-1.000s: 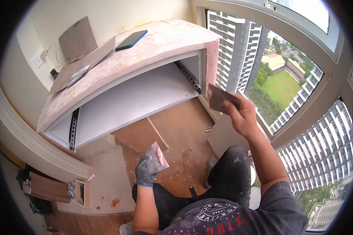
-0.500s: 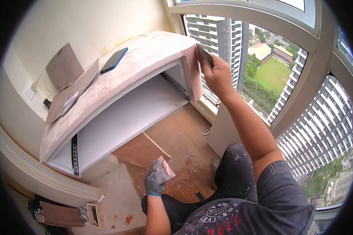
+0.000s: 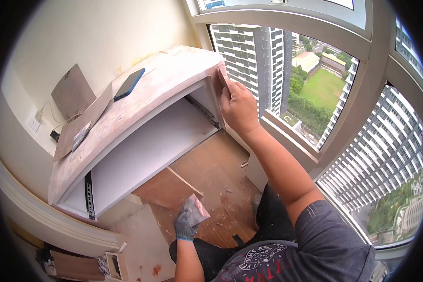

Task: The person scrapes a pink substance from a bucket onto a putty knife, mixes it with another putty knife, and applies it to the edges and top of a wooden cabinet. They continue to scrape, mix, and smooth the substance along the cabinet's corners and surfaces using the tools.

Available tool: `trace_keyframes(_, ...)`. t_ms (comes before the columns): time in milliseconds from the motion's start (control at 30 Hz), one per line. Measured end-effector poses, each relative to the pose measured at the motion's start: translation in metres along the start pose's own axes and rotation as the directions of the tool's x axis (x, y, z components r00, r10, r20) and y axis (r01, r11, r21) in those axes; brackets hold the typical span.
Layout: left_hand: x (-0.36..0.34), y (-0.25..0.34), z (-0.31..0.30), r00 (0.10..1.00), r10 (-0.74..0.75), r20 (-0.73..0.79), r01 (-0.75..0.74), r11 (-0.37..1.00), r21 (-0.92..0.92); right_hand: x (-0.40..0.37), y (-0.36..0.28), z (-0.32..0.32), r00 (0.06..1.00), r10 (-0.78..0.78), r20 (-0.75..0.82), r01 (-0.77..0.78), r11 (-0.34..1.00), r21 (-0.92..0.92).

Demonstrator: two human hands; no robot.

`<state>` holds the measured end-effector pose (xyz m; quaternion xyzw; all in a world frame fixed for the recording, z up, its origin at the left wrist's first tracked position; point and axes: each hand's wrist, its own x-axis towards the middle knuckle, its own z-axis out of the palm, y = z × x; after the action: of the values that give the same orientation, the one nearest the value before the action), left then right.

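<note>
My right hand (image 3: 239,105) is bare and closed round a thin flat scraper blade (image 3: 222,76), which lies against the right end of a white and pinkish cabinet (image 3: 174,63) with a curved front. Low in the middle, my left hand (image 3: 185,221), in a grey glove, grips a small flat plate (image 3: 199,214) with a lump of pink paste on it. The cabinet's front is open, with a black metal rail (image 3: 89,195) at its left inner side and another (image 3: 202,111) at the right.
A blue phone (image 3: 129,84) and thin boards (image 3: 87,120) rest on the cabinet top. A brown board (image 3: 167,188) and scattered scraps lie on the wooden floor (image 3: 211,160). Tall windows stand at the right. A small wooden box (image 3: 116,265) is at the lower left.
My right hand and the scraper have moved down along the cabinet's right end. The view has shifted slightly. My left hand keeps its hold on the plate.
</note>
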<state>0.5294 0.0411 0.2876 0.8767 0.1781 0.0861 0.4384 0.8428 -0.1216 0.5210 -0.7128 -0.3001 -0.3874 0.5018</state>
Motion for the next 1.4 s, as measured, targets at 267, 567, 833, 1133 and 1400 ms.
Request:
trace_keyframes(267,0.006,-0.075,0.012,0.999,-0.023,0.046,0.035,0.955,-0.296,0.02,0.028,-0.002,0.998,0.051,-0.033,-0.051,0.999,-0.004)
trace_keyframes(567,-0.001,-0.054,0.009,0.982,0.184,-0.048,-0.115,0.778,0.617,0.002,-0.005,0.016,1.0,-0.002,-0.03,-0.002,0.993,-0.115)
trace_keyframes(833,-0.004,0.019,-0.004,0.989,0.137,-0.051,-0.087,0.835,0.544,0.011,0.01,-0.009,0.996,0.036,-0.087,-0.034,0.999,0.028)
trace_keyframes(1133,0.007,-0.05,0.012,0.921,0.38,-0.085,-0.229,0.705,0.671,0.039,0.032,0.003,1.0,0.025,0.003,-0.025,0.999,-0.036)
trace_keyframes(1400,0.005,-0.04,0.012,0.968,0.24,-0.068,-0.158,0.802,0.576,0.017,0.005,0.015,0.997,-0.051,-0.063,0.044,0.994,-0.104)
